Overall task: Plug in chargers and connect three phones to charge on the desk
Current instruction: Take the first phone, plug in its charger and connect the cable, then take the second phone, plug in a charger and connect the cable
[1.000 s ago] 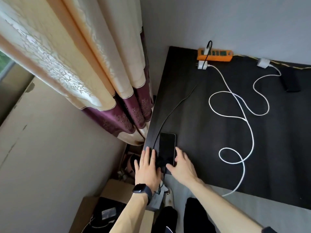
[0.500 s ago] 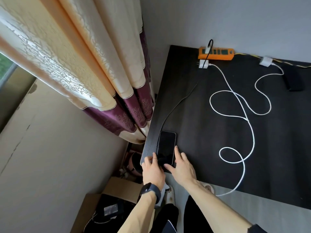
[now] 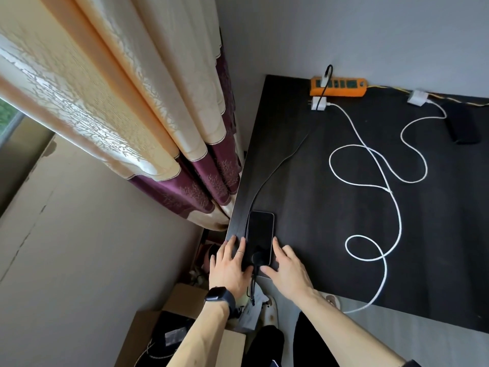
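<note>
Left hand (image 3: 230, 268) had uncurled since the frame half a second back; I logged it flat on the desk (image 3: 317, 207), fingers straight, touching the left edge of the phone (image 3: 259, 237). Right hand (image 3: 289, 274) barely shifted: fingers loosely spread, forefinger along the phone's right edge, gripping nothing. Phone lay screen-up, dark, at lower centre of frame on the desk's near left corner. Black cable (image 3: 277, 168) ran from its bottom end, past its left edge, up to the orange power strip (image 3: 338, 87) at the top of frame. White charger (image 3: 318, 103) lay just below the strip, unplugged, prongs showing, and its white cable (image 3: 370, 168) looped across the desk and off the near edge. I noted a second white charger (image 3: 418, 98) and another dark phone (image 3: 463, 125) at upper right. Curtain (image 3: 132, 102) filled the upper left.
</note>
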Demonstrator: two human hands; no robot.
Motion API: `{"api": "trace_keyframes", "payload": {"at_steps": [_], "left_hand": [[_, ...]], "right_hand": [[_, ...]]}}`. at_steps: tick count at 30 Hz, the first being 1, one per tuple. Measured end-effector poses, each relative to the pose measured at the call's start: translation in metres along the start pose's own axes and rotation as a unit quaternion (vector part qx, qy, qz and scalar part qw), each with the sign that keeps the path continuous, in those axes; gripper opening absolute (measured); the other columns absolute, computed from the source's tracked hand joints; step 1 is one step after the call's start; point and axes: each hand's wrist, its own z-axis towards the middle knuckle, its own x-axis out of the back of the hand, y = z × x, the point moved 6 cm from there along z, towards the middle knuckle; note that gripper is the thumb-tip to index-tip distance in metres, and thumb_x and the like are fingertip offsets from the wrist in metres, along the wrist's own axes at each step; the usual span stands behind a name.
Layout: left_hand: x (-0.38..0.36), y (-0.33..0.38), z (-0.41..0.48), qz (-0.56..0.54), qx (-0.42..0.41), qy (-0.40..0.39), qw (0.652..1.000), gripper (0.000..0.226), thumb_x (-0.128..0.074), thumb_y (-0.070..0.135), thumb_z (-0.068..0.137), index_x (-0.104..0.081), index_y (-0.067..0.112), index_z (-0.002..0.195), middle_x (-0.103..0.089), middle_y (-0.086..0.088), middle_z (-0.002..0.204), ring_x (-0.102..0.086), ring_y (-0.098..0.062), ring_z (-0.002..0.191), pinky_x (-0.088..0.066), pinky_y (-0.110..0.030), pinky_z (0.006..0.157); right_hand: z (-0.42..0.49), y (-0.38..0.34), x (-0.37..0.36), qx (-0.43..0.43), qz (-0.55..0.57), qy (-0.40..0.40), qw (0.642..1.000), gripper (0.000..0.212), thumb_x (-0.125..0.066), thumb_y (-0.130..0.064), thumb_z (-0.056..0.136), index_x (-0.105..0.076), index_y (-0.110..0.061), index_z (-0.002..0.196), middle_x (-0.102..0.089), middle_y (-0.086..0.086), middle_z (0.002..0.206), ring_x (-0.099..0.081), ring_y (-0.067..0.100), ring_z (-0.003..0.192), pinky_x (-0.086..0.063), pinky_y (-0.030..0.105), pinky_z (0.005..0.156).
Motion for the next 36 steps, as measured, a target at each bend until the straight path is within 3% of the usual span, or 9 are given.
{"api": "trace_keyframes", "payload": {"at_steps": [8,13,16,18,23,27,30,36], "left_hand": [[0.007,0.005,0.003,0.018,0.007,-0.011,1.0,0.08,-0.05,0.05,0.093,-0.007,0.032,0.157,-0.011,0.001,0.164,-0.017,-0.027,0.147,-0.024,-0.044,0.118],[0.005,0.011,-0.003,0.009,0.025,-0.053,0.998,0.078,-0.049,0.041,0.095,-0.006,0.025,0.158,-0.005,-0.001,0.165,-0.01,-0.028,0.15,-0.022,-0.046,0.119],[0.005,0.012,-0.009,-0.007,0.032,-0.07,0.997,0.076,-0.05,0.039,0.093,-0.013,0.021,0.157,-0.011,-0.003,0.164,-0.016,-0.028,0.149,-0.025,-0.044,0.118],[0.009,0.014,-0.015,-0.018,0.034,-0.07,0.997,0.074,-0.051,0.038,0.091,-0.018,0.021,0.156,-0.016,-0.004,0.162,-0.022,-0.029,0.146,-0.027,-0.044,0.117],[0.036,0.048,-0.037,-0.068,-0.021,-0.033,0.997,0.062,-0.052,0.038,0.093,-0.035,0.024,0.15,-0.03,-0.005,0.157,-0.031,-0.028,0.142,-0.03,-0.038,0.115],[0.067,0.099,-0.05,-0.101,-0.103,0.006,0.99,0.056,-0.056,0.035,0.092,-0.044,0.021,0.145,-0.037,-0.008,0.154,-0.035,-0.028,0.14,-0.031,-0.034,0.114],[0.088,0.144,-0.058,-0.097,-0.168,0.043,0.98,0.054,-0.06,0.033,0.09,-0.05,0.017,0.141,-0.044,-0.011,0.149,-0.041,-0.031,0.137,-0.034,-0.036,0.113],[0.109,0.228,-0.072,-0.105,-0.246,0.084,0.96,0.049,-0.059,0.033,0.09,-0.053,0.021,0.137,-0.048,-0.005,0.145,-0.044,-0.026,0.134,-0.036,-0.036,0.111]], "right_hand": [[0.0,-0.005,0.001,0.008,-0.022,-0.011,1.0,0.085,-0.055,-0.049,0.097,-0.006,-0.022,0.16,-0.042,0.0,0.134,-0.054,0.018,0.114,-0.047,0.029,0.095],[-0.004,-0.002,0.004,-0.026,0.016,-0.048,0.998,0.078,-0.052,-0.038,0.099,-0.005,-0.023,0.16,-0.046,0.005,0.136,-0.052,0.021,0.123,-0.044,0.035,0.106],[-0.018,0.002,0.009,-0.061,0.055,-0.069,0.994,0.075,-0.053,-0.037,0.098,-0.013,-0.023,0.16,-0.053,-0.005,0.12,-0.05,0.018,0.122,-0.038,0.032,0.11],[-0.035,0.007,0.016,-0.07,0.074,-0.067,0.993,0.067,-0.053,-0.037,0.097,-0.026,-0.026,0.157,-0.055,-0.008,0.123,-0.051,0.016,0.124,-0.039,0.031,0.11],[-0.095,0.016,0.068,-0.029,0.109,0.051,0.992,0.042,-0.055,-0.037,0.097,-0.057,-0.034,0.139,-0.056,-0.017,0.122,-0.057,0.004,0.111,-0.044,0.023,0.1],[-0.155,0.039,0.129,-0.012,0.154,0.218,0.964,0.029,-0.063,-0.03,0.094,-0.069,-0.037,0.121,-0.06,-0.024,0.12,-0.058,0.001,0.108,-0.049,0.034,0.101],[-0.196,0.064,0.168,-0.019,0.171,0.306,0.936,0.025,-0.066,-0.026,0.093,-0.073,-0.035,0.115,-0.062,-0.025,0.118,-0.06,0.001,0.104,-0.051,0.036,0.098],[-0.242,0.121,0.219,-0.041,0.196,0.377,0.904,0.025,-0.065,-0.025,0.094,-0.072,-0.034,0.115,-0.062,-0.02,0.121,-0.061,0.005,0.113,-0.054,0.038,0.096]]}}
